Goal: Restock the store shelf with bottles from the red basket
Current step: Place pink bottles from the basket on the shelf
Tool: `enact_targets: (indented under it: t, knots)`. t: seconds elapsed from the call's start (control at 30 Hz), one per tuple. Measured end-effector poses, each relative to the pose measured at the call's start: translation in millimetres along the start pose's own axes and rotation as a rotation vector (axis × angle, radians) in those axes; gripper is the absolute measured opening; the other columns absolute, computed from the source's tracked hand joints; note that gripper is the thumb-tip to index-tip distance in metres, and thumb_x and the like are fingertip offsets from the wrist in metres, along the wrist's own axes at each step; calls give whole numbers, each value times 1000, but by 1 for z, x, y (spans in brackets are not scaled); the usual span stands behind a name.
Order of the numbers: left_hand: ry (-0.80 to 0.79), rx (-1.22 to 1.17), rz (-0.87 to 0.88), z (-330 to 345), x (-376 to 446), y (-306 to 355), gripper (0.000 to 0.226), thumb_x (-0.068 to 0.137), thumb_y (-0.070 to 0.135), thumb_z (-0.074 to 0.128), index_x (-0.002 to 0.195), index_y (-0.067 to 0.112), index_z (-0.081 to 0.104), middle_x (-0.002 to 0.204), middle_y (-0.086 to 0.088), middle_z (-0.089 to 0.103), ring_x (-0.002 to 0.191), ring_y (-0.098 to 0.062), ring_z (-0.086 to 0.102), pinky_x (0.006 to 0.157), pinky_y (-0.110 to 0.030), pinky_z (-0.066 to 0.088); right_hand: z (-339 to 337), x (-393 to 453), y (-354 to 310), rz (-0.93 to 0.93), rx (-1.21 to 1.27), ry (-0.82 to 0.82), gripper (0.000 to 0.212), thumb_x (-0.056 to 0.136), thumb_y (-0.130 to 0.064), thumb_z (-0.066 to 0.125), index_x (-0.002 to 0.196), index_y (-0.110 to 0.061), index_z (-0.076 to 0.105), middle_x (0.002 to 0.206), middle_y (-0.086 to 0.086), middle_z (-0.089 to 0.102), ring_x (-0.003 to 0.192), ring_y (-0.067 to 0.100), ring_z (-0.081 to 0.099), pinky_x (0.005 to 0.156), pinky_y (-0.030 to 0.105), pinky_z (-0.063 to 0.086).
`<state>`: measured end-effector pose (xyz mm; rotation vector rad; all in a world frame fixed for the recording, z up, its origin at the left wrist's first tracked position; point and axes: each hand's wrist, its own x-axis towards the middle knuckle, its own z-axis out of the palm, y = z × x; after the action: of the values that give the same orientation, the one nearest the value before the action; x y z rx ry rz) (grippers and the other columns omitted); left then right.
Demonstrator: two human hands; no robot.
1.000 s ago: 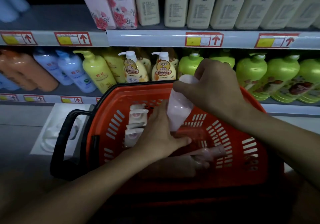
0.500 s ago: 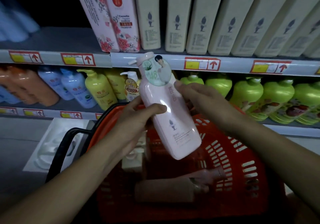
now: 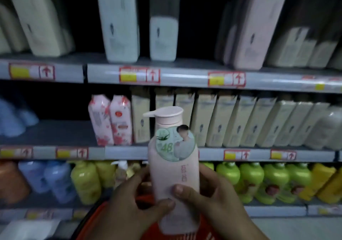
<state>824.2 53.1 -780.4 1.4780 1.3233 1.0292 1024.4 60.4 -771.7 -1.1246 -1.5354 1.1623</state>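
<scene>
- I have the pink pump bottle (image 3: 174, 167) upright in front of me, both hands wrapped round its lower half.
- My left hand (image 3: 133, 204) grips the bottle from its left side, thumb across the front near the base; my right hand (image 3: 209, 195) grips it from the right, thumb pressed on the front just above the left thumb.
- The bottle is lifted clear above the red basket (image 3: 103, 219), of which only a part of the rim shows directly below the bottle; I cannot see how many bottles remain inside.
- Its pump head reaches up in front of the middle shelf (image 3: 129, 152), beside the two pink flowered packs (image 3: 111, 121) standing just left of the bottle's top.
- Up and to the right of the bottle, on the top shelf (image 3: 185, 76), stands one pink bottle (image 3: 253, 28) that looks like a match; I judge that row is where mine belongs, though the blur makes this uncertain.
- Progress, as I judge it: this bottle is picked but not yet placed, so the lift to a shelf, setting it down and letting go are all left, and then whatever else the basket holds.
</scene>
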Motion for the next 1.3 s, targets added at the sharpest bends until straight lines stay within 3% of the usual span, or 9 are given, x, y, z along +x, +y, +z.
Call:
enact_targets:
  t: [0.1,0.27,0.43,0.53,0.63,0.9,1.03,1.2,1.3]
  knots:
    - [42,-16,144,3,22,58,69,54,30,91,116,43,64,103,17,76,91,-5,74,76,-31,62,-21,13,-49,-108,75,68,46,66,-14,81,111,-14,73,99,1,81,92,12,76,75,20,58]
    - [113,-33,401,6,79,163,44,80,3,78,110,33,65,99,18,76,90,5,71,72,-15,57,-57,67,-134,-420,48,278,57,69,-21,79,123,-20,59,108,-4,78,99,10,74,77,20,58]
    - [264,-4,491,6,153,233,38,88,16,72,120,32,59,106,14,69,95,-6,68,83,-33,61,-86,144,-190,-604,-158,366,31,90,-13,74,118,-21,63,107,-4,75,98,5,72,79,23,58]
    - [280,2,464,10,190,243,40,90,19,70,127,28,57,109,10,67,98,-11,66,90,-39,58,-92,186,-189,-599,-231,442,31,89,-28,73,119,-26,65,109,-2,73,100,10,70,85,35,59]
    - [309,27,484,14,215,247,41,92,14,66,130,23,54,111,7,66,98,-8,62,81,-19,51,-96,212,-183,-575,-291,524,40,86,-42,66,125,-30,61,114,-1,64,104,11,63,89,41,56]
    - [270,102,443,26,246,242,40,92,19,64,130,23,52,99,16,62,86,6,57,65,-4,41,-107,237,-169,-475,-359,575,33,94,-29,66,125,-28,56,114,-4,59,106,12,59,74,11,42]
    - [327,176,412,34,258,246,45,92,28,63,135,24,50,119,1,67,104,-16,64,83,-25,53,-107,245,-170,-428,-281,593,51,93,-21,68,139,-25,45,121,-9,60,109,9,58,84,20,47]
    - [361,202,402,37,261,236,45,94,22,60,137,27,50,126,1,67,110,-17,64,92,-32,53,-94,247,-166,-361,-317,646,53,92,-21,67,138,-25,42,132,-2,61,122,17,59,104,41,51]
    - [400,215,413,38,259,226,39,90,24,66,127,27,56,118,5,70,102,-12,67,85,-27,54,-89,240,-160,-353,-374,653,65,96,-17,62,153,-21,30,145,-1,53,131,16,53,113,30,42]
